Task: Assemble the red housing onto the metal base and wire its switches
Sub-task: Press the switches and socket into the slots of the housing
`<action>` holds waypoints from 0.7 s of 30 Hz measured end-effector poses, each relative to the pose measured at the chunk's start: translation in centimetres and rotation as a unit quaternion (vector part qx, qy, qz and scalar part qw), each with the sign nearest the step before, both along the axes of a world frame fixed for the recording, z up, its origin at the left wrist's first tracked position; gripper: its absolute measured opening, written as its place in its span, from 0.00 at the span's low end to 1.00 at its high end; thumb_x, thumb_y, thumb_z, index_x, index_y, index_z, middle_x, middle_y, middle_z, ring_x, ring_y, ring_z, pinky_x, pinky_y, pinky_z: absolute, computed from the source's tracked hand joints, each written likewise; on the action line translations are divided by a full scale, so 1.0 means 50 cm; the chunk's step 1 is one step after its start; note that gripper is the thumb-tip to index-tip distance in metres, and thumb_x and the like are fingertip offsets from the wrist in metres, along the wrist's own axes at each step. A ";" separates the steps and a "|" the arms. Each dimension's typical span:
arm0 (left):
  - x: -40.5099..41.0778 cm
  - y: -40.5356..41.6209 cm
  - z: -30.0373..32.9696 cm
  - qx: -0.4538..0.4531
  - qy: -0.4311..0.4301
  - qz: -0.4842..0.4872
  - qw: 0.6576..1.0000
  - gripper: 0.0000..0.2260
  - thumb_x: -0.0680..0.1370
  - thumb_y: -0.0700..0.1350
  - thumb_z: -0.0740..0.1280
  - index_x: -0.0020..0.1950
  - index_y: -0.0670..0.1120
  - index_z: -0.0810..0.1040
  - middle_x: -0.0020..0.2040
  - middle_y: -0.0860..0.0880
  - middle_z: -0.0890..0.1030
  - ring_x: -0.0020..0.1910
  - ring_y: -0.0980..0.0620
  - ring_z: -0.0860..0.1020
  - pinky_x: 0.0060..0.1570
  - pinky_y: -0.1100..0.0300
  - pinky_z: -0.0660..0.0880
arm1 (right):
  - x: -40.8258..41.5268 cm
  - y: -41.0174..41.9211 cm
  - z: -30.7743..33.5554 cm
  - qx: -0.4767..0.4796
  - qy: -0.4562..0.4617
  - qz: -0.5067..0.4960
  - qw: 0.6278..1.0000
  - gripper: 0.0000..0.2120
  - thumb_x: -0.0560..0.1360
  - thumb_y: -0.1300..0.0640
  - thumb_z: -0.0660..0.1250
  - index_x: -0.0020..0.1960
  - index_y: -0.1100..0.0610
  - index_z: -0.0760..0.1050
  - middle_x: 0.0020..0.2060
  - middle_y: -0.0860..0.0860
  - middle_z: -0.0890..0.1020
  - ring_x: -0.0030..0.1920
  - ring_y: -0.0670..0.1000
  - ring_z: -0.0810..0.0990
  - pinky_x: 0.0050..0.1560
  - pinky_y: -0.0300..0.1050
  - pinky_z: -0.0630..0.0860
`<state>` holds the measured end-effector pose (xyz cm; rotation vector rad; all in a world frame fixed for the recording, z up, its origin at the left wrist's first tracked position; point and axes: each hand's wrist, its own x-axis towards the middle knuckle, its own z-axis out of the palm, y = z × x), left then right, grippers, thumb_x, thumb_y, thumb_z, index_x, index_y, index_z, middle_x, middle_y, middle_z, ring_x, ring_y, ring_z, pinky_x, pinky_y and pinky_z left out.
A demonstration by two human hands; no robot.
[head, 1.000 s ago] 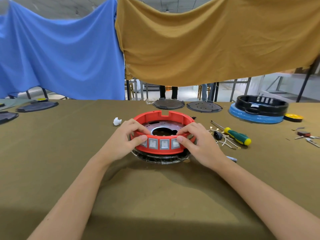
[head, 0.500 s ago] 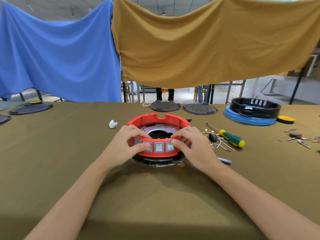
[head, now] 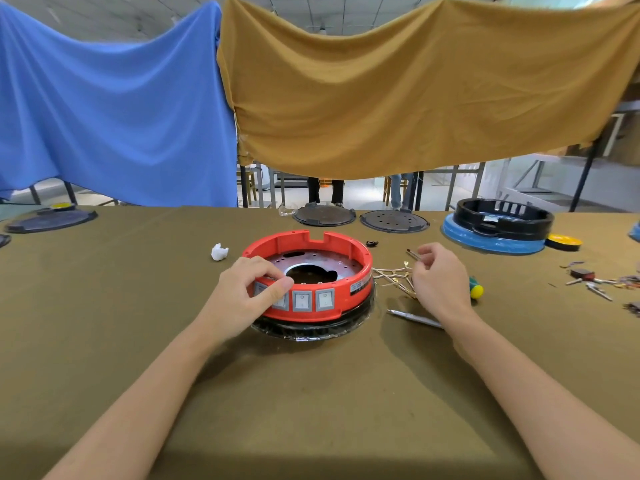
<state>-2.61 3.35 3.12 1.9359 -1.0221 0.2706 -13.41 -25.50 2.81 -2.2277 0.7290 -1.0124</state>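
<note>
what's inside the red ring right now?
Inside the red ring lies a perforated metal plate with a large dark cutout in its middle. The left hand covers the ring's near-left wall and part of the switch row. No wires visible inside.

Housing [head: 349, 251] red, with grey-framed rocker switches [head: 313, 300] and a white label with black print on its side. Metal base [head: 311, 266] silvery, perforated; black ring underneath. Tablecloth [head: 138, 306] olive-brown. Hung cloths: one blue [head: 110, 109], one mustard [head: 415, 91]. Screwdriver handle [head: 475, 288] green with yellow tip. Far right: black housing [head: 502, 221] on a blue base. Yellow disc [head: 563, 242] beside it. Crumpled scrap [head: 219, 252] white.
</note>
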 end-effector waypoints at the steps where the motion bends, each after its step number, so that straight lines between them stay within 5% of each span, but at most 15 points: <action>1: -0.001 -0.001 0.000 -0.003 -0.007 0.001 1.000 0.11 0.75 0.57 0.67 0.45 0.51 0.82 0.45 0.56 0.82 0.52 0.54 0.75 0.54 0.54 0.73 | 0.005 -0.009 -0.002 -0.019 0.043 -0.009 0.999 0.16 0.78 0.62 0.64 0.66 0.57 0.74 0.57 0.55 0.79 0.57 0.54 0.76 0.59 0.51 0.76; 5: -0.011 -0.002 0.005 -0.016 -0.031 -0.004 0.999 0.15 0.73 0.61 0.67 0.42 0.49 0.83 0.42 0.55 0.83 0.48 0.53 0.76 0.54 0.49 0.72 | 0.028 -0.029 -0.009 -0.075 0.219 -0.020 0.973 0.18 0.78 0.59 0.65 0.69 0.56 0.73 0.61 0.58 0.76 0.61 0.59 0.73 0.62 0.53 0.74; 11: -0.014 -0.002 0.011 -0.030 -0.045 -0.013 0.998 0.21 0.75 0.61 0.64 0.39 0.45 0.84 0.38 0.53 0.82 0.41 0.51 0.79 0.54 0.35 0.71 | 0.032 -0.032 -0.012 -0.078 0.217 -0.021 0.973 0.15 0.77 0.58 0.70 0.63 0.57 0.76 0.57 0.57 0.78 0.56 0.57 0.77 0.60 0.52 0.75; 15: -0.008 -0.002 0.007 -0.064 -0.025 0.008 0.998 0.14 0.77 0.55 0.67 0.38 0.48 0.85 0.40 0.54 0.83 0.45 0.52 0.79 0.53 0.48 0.74 | 0.021 -0.030 -0.007 -0.048 0.111 -0.011 0.993 0.15 0.80 0.59 0.66 0.66 0.58 0.72 0.58 0.57 0.80 0.57 0.56 0.77 0.59 0.51 0.76; 18: 0.008 -0.004 0.002 -0.088 0.008 0.084 0.993 0.06 0.79 0.50 0.70 0.54 0.53 0.82 0.53 0.57 0.80 0.56 0.61 0.74 0.56 0.67 0.70 | 0.015 -0.020 0.000 0.017 -0.001 0.035 0.999 0.15 0.83 0.58 0.59 0.68 0.57 0.71 0.59 0.54 0.80 0.55 0.51 0.77 0.55 0.46 0.75; 21: 0.024 -0.004 -0.003 -0.102 0.149 0.106 0.978 0.18 0.79 0.44 0.68 0.69 0.56 0.74 0.61 0.56 0.73 0.58 0.63 0.74 0.54 0.68 0.70 | 0.017 -0.005 0.003 0.127 -0.061 0.103 0.985 0.14 0.84 0.57 0.56 0.66 0.55 0.75 0.55 0.53 0.81 0.51 0.49 0.79 0.49 0.41 0.77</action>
